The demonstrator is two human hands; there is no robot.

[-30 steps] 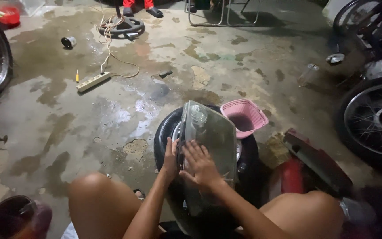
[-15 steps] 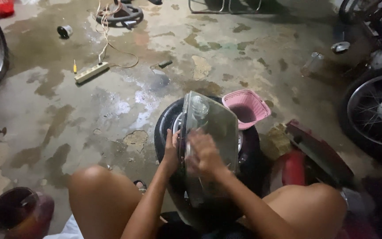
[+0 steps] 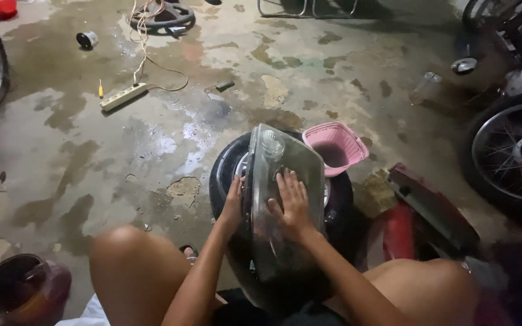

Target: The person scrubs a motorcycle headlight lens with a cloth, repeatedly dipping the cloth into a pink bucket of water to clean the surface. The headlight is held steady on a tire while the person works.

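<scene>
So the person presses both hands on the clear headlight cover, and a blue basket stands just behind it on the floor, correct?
Not quite: the basket is pink, not blue, as the head view shows. Left hand and right hand do press on the clear headlight cover.

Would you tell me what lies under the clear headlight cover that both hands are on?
The clear headlight cover rests on a black tyre; its rim shows beside the left hand. The right hand lies flat on top. The tyre's middle is covered.

A repair workshop: stained concrete floor (image 3: 92,151), spoked wheels (image 3: 518,151), a tyre (image 3: 225,175), power strip (image 3: 123,96)
</scene>
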